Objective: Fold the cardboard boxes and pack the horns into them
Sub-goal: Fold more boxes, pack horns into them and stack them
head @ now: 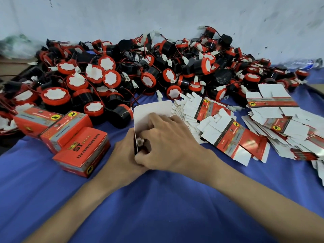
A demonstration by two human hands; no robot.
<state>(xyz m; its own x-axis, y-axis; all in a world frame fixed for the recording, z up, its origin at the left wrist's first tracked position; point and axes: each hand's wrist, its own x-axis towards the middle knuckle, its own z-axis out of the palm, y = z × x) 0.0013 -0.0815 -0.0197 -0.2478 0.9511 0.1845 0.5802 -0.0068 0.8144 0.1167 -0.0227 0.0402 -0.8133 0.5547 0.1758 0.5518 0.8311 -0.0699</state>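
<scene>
At the middle of the blue cloth I hold an open cardboard box (pixel 150 111), its white lid flap standing up. My left hand (pixel 122 153) grips the box's left side. My right hand (pixel 168 139) curls over the opening, its fingers on a horn's white connector (pixel 140 142) that shows inside the box. A big heap of red-and-black horns (pixel 133 71) with white plugs fills the back of the table. Flat unfolded boxes (pixel 233 135) lie fanned out to the right.
Three closed red boxes (pixel 70 135) sit to the left of my hands. More flat boxes (pixel 280 111) are stacked at the far right. A plastic bottle (pixel 301 64) lies by the wall at the right. Behind the heap is a white wall.
</scene>
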